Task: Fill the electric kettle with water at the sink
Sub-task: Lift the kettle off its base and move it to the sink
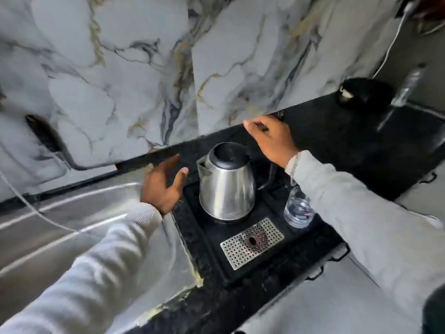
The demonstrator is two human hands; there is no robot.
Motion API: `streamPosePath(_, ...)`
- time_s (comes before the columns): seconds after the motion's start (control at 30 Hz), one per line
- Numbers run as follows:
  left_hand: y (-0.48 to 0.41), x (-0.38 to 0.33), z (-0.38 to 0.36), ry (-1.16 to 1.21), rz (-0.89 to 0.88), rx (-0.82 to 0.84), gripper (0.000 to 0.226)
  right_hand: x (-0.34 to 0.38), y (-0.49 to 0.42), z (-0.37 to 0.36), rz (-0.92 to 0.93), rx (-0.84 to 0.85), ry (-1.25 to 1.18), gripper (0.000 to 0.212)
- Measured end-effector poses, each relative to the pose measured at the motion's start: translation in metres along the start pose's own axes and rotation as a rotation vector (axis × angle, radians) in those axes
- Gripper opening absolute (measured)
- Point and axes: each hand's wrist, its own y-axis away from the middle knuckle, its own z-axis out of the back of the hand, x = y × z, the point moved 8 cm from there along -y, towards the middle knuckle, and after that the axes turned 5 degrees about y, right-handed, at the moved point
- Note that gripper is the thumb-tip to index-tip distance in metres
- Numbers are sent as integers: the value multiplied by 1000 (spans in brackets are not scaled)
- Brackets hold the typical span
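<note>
A steel electric kettle (226,186) with a black lid stands on a black tray (216,239) on the dark counter, its spout pointing left. My left hand (163,184) hovers just left of the kettle, fingers spread, holding nothing. My right hand (269,138) is above and behind the kettle, near the wall edge, fingers loosely curled and apart; I see nothing in it. The steel sink area (72,225) stretches to the left of the tray.
A perforated metal drip grate (251,242) lies in the tray in front of the kettle. A clear plastic water bottle (298,208) stands right of the kettle. A black round object (366,92) and another bottle (407,85) sit at the far right. A white cable (31,206) crosses the sink.
</note>
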Motion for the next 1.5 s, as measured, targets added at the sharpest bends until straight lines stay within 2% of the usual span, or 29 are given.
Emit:
streamPosePath(0.1,2,12,-32,218,104,-20,43,-68,10,-7,-439,180,-273,74)
streamPosePath(0.17,7,13,-47,346,141,-58,28,-100,22,-18,-562,290,-400,93)
streamPosePath(0.27,7,18,-66,441,203,-119,31,-116,30,-34,-546,399,-516,113)
streamPosePath(0.4,19,26,-78,500,270,-214,37,-117,27,-48,-462,456,-568,117)
streamPosePath(0.47,23,27,-82,513,288,-233,41,-118,27,-54,-438,470,-537,114)
streamPosePath(0.57,25,23,-85,494,285,-285,45,-122,26,-60,-472,414,-597,95)
streamPosePath(0.7,22,14,-81,515,314,-340,44,-126,28,-61,-557,323,-701,110)
streamPosePath(0.83,21,3,-69,501,266,-341,59,-110,23,-59,-533,283,-773,71)
streamPosePath(1.03,14,-13,-21,556,157,-354,39,-66,15,-68,-454,264,-840,55)
streamPosePath(1.1,14,-17,8,518,109,-384,36,-42,16,-83,-422,290,-861,54)
streamPosePath(1.17,19,-24,41,412,57,-444,49,-17,21,-103,-406,312,-879,54)
streamPosePath(1.23,29,-42,71,192,-96,-530,60,2,28,-122,-396,310,-862,62)
streamPosePath(1.3,36,-58,91,-67,-217,-528,56,22,37,-146,-388,315,-844,64)
streamPosePath(1.4,45,-48,111,-309,-136,-544,52,49,54,-185,-380,335,-813,62)
streamPosePath(1.5,57,-26,133,-331,-26,-617,55,71,71,-221,-380,346,-820,58)
